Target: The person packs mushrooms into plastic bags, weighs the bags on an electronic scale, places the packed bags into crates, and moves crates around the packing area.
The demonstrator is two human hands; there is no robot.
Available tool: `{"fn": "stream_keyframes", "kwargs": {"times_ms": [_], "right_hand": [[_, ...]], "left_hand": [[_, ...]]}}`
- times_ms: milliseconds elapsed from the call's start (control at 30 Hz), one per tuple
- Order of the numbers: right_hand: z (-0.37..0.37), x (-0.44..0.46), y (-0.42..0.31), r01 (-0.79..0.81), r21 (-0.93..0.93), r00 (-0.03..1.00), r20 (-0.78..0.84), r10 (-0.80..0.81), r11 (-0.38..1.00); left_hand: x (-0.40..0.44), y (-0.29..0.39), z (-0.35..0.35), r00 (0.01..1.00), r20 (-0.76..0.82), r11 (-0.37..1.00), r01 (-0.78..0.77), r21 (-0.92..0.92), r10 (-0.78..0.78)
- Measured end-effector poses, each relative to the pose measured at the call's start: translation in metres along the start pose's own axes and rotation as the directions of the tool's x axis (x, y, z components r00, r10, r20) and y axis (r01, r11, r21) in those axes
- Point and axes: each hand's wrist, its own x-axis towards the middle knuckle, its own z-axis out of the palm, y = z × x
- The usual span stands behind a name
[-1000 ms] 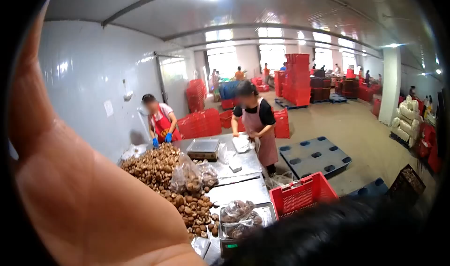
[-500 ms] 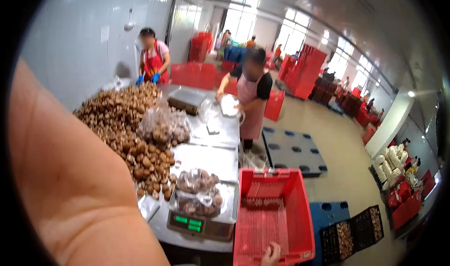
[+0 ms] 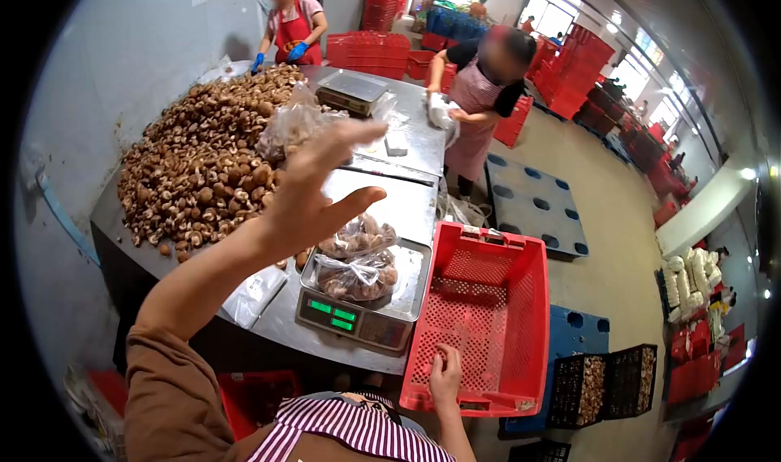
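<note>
My left hand [image 3: 313, 189] is raised over the metal table, fingers apart, with nothing in it. Below and right of it, two clear bags of mushrooms [image 3: 358, 273] lie on a scale [image 3: 354, 315] with lit green digits. A large heap of loose brown mushrooms [image 3: 199, 153] covers the table's left side, and another bag of mushrooms [image 3: 293, 128] sits behind my left hand. At the near rim of a red crate [image 3: 533, 332], my right hand [image 3: 445, 374] hangs with slightly curled, parted fingers and holds nothing.
Across the table, a person in a pink apron [image 3: 476, 96] handles a white bag; another in a red apron [image 3: 294, 31] stands by the heap. A second scale [image 3: 351, 90] sits between them. Plastic pallets [image 3: 533, 206] and black crates of mushrooms [image 3: 591, 389] are on the floor.
My left hand has moved away from the camera to above the table. The view has tilted down, bringing the scale, red crate and my right hand more fully into sight.
</note>
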Motion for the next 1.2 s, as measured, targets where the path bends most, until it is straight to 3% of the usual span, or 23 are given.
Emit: {"fn": "stream_keyframes", "kwargs": {"times_ms": [33, 100, 233, 333, 433, 567, 600, 633, 700, 733, 767, 833, 900, 967, 1033, 1100, 1200], "right_hand": [[0.001, 0.005, 0.000, 0.003, 0.006, 1.000, 0.015, -0.003, 1.000], [0.006, 0.020, -0.004, 0.045, 0.019, 0.997, 0.064, -0.046, 0.999], [0.016, 0.043, -0.012, 0.141, 0.061, 0.979, 0.140, -0.148, 0.988], [0.022, 0.046, -0.011, 0.072, 0.108, 0.975, 0.203, -0.093, 0.992], [0.015, 0.041, -0.004, 0.047, 0.099, 0.974, 0.215, -0.068, 0.994], [0.004, 0.033, -0.003, -0.043, 0.038, 0.980, 0.195, 0.035, 0.998], [0.002, 0.032, -0.006, -0.094, 0.053, 0.981, 0.175, 0.083, 0.994], [0.000, 0.032, -0.006, -0.140, 0.069, 0.979, 0.157, 0.128, 0.988], [0.004, 0.030, 0.008, -0.119, 0.026, 0.984, 0.138, 0.114, 0.993], [0.007, 0.030, 0.006, -0.103, 0.017, 0.988, 0.114, 0.100, 0.995], [0.012, 0.030, 0.003, -0.088, 0.010, 0.992, 0.086, 0.087, 0.996], [0.022, 0.042, -0.031, -0.151, 0.062, 0.985, 0.095, 0.145, 0.987], [0.037, 0.056, -0.049, -0.002, -0.015, 0.992, 0.128, 0.004, 1.000], [0.055, 0.072, -0.067, 0.011, -0.012, 0.990, 0.143, -0.009, 1.000], [0.071, 0.088, -0.084, 0.249, -0.102, 0.962, 0.142, -0.233, 0.963], [0.086, 0.102, -0.101, 0.235, -0.072, 0.963, 0.156, -0.222, 0.969], [0.101, 0.120, -0.112, 0.395, -0.152, 0.907, 0.222, -0.358, 0.906]], "left_hand": [[-0.018, -0.024, 0.016, 0.974, 0.123, 0.981, 0.180, 0.079, -0.189], [-0.065, -0.079, 0.049, 0.846, 0.218, 0.867, 0.438, 0.238, -0.487], [-0.133, -0.156, 0.098, 0.604, 0.266, 0.654, 0.625, 0.426, -0.751], [-0.149, -0.176, 0.124, 0.453, 0.303, 0.541, 0.754, 0.372, -0.839], [-0.154, -0.190, 0.146, 0.341, 0.388, 0.494, 0.759, 0.425, -0.856], [-0.156, -0.211, 0.155, 0.269, 0.468, 0.494, 0.733, 0.468, -0.842], [-0.161, -0.217, 0.155, 0.326, 0.439, 0.517, 0.731, 0.445, -0.838], [-0.166, -0.222, 0.155, 0.321, 0.442, 0.515, 0.735, 0.441, -0.837], [-0.169, -0.225, 0.146, 0.366, 0.456, 0.477, 0.866, 0.153, -0.811], [-0.164, -0.216, 0.138, 0.348, 0.424, 0.390, 0.921, 0.013, -0.836], [-0.158, -0.211, 0.125, 0.346, 0.431, 0.389, 0.921, 0.013, -0.834], [-0.150, -0.199, 0.095, 0.435, 0.300, 0.411, 0.900, -0.144, -0.849], [-0.150, -0.195, 0.060, 0.380, 0.255, 0.240, 0.861, -0.449, -0.889], [-0.130, -0.167, 0.010, 0.457, 0.138, 0.354, 0.818, -0.453, -0.879], [-0.140, -0.167, -0.021, 0.591, 0.013, 0.526, 0.727, -0.440, -0.806], [-0.151, -0.161, -0.054, 0.662, -0.032, 0.632, 0.698, -0.338, -0.748], [-0.185, -0.151, -0.086, 0.645, -0.130, 0.658, 0.730, -0.186, -0.753]]}}
